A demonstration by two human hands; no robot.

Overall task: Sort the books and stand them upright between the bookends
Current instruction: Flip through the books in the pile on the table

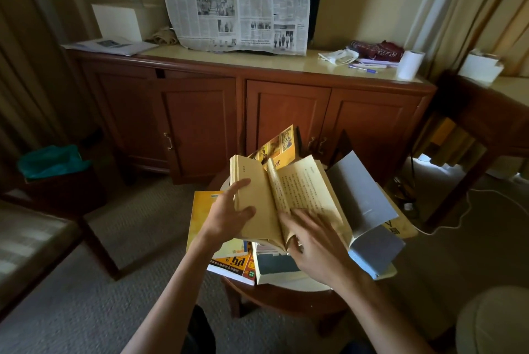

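Books lie in a loose heap on the small round wooden counter (274, 293), so sorting looks barely begun. At the left of the heap a flat yellow paperback (201, 210) lies over an orange-covered book with large black characters (233, 263). The left hand (226, 216) holds the left half of an open book with yellowed pages (274, 196), thumb pressed on the page face, fingers (239, 186) curled over the outer edge. The right hand (312, 242) rests on the right-hand page with fingers spread and nearly straight, gripping nothing. Behind, a yellow picture-cover book (282, 145) leans upright; whether a dark shape beside it is a bookend I cannot tell. Rightward, a thick grey-covered book (369, 219) sprawls open over others. No row stands between bookends yet. The heap's lower books are mostly hidden, and titles are too small to read.
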